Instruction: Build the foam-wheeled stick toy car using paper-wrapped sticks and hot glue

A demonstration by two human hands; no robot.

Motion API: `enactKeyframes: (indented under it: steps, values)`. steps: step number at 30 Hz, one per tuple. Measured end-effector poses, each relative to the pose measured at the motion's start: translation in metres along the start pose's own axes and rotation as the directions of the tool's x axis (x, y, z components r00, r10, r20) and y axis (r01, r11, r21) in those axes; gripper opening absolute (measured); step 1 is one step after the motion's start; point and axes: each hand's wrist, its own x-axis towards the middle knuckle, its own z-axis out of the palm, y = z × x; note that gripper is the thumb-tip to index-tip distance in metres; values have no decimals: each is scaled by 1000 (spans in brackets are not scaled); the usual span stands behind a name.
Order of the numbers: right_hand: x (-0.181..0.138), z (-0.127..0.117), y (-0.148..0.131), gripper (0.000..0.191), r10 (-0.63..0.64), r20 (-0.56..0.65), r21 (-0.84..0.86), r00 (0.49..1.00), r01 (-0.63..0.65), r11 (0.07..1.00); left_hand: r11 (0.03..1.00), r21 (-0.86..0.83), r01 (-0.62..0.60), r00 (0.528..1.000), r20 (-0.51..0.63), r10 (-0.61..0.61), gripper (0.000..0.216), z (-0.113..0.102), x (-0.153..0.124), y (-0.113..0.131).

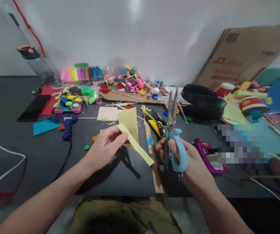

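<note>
Between thumb and fingers, my left hand pinches a narrow strip of pale yellow paper, which slants down to the right. A larger piece of yellow paper shows just behind the strip; whether my fingers also hold it I cannot tell. My right hand grips a pair of scissors by light blue handles. Their metal blades point up and stand slightly apart, away from the paper. Below the scissors, a wooden strip lies on the dark table.
To the left lie a blue glue gun, blue paper and a phone. Colourful clay pieces line the back. Yellow-black cutters, a black case and a purple device lie to the right. Cardboard leans behind.
</note>
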Motion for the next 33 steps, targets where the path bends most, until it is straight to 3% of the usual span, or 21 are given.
enactKeyframes:
  steps: [4,10,15,18,21,24,27,33]
  values:
    - [10,3,-5,46,-59,13,-79,998,60,995,1000,0,23,1000,-3,-23,22,0,-4,-5]
    - [29,29,-9,40,-146,44,-73,988,149,986,999,5,33,999,41,-33,24,11,0,-10]
    - [74,48,-24,38,-268,13,-71,963,268,961,1000,-11,-20,1000,-6,20,26,10,49,-8]
    - [112,51,-31,41,-343,-29,-78,939,340,937,997,8,-75,995,-58,75,22,-2,89,-3]
    - [135,46,-33,42,-365,-73,-90,928,359,929,989,67,-133,985,-106,139,13,-19,108,5]
    - [131,36,-33,42,-370,-95,-88,924,363,928,983,83,-162,979,-113,171,11,-31,96,11]
    - [107,31,-30,39,-369,-50,-90,928,364,927,988,38,-146,982,-117,150,15,-36,72,10]
    - [69,44,-24,30,-364,73,-113,929,370,922,988,-92,-128,985,-124,116,12,-36,40,6]
